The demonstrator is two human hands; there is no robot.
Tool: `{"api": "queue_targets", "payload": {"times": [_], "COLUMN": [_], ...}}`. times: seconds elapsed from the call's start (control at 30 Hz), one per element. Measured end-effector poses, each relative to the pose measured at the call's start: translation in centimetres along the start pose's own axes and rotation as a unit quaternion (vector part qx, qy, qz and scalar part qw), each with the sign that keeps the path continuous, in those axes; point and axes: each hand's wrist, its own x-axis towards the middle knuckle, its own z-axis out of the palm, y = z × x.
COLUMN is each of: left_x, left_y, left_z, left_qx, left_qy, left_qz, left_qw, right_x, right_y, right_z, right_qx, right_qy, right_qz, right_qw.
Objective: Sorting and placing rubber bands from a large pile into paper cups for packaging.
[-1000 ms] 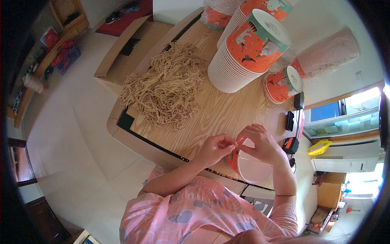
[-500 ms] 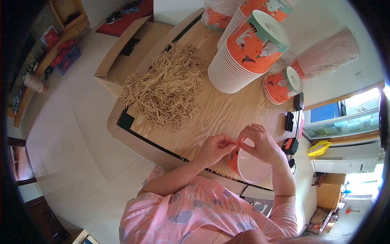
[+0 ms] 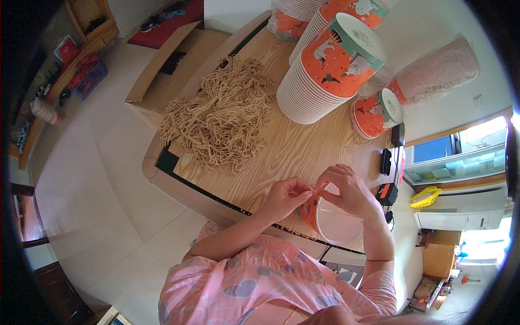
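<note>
An orange paper bucket [image 3: 338,225] with a white inside lies tilted at the table's near edge, its mouth turned toward me. At its rim, my left hand [image 3: 287,195] and my right hand [image 3: 349,189] meet with their fingertips pinched together. Between them is a thin pale cord [image 3: 331,209], part of which runs across the bucket's mouth. The fingers hide most of the cord's end. To the left of the hands lies a big tangled heap of tan cords [image 3: 222,116].
Tall nested stacks of orange paper buckets [image 3: 319,81] stand on the wooden table [image 3: 292,146]. A shorter stack [image 3: 376,115] and small black devices [image 3: 385,162] line the right side. An open cardboard box [image 3: 157,70] sits beyond the left edge.
My fingertips have shifted very slightly at the bucket's rim, still pinched together. Everything else has stayed where it was.
</note>
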Motion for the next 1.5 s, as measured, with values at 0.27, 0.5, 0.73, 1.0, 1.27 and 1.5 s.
{"api": "queue_targets", "payload": {"times": [0.27,0.5,0.73,1.0,1.27,1.5], "left_x": [0.1,0.1,0.1,0.0,0.1,0.3], "left_y": [0.1,0.1,0.0,-0.6,0.2,-0.9], "left_z": [0.1,0.2,0.2,-0.2,0.4,-0.3], "left_qx": [-0.016,-0.010,-0.006,-0.031,-0.047,-0.066], "left_qy": [-0.011,-0.003,-0.002,-0.001,-0.009,-0.019], "left_qz": [-0.012,-0.024,-0.017,-0.009,-0.012,-0.023], "left_qw": [1.000,1.000,1.000,0.999,0.999,0.997], "right_x": [0.2,0.3,0.4,0.2,0.3,0.3], "right_y": [-0.2,0.3,0.4,0.3,0.4,0.4], "right_z": [0.3,0.4,0.4,-0.1,0.0,0.0], "right_qx": [0.013,0.018,0.009,0.020,0.010,0.013], "right_qy": [0.020,0.013,0.007,-0.003,-0.005,-0.014], "right_qz": [-0.009,-0.015,-0.028,-0.016,-0.019,-0.026], "right_qw": [1.000,1.000,1.000,1.000,1.000,0.999]}}
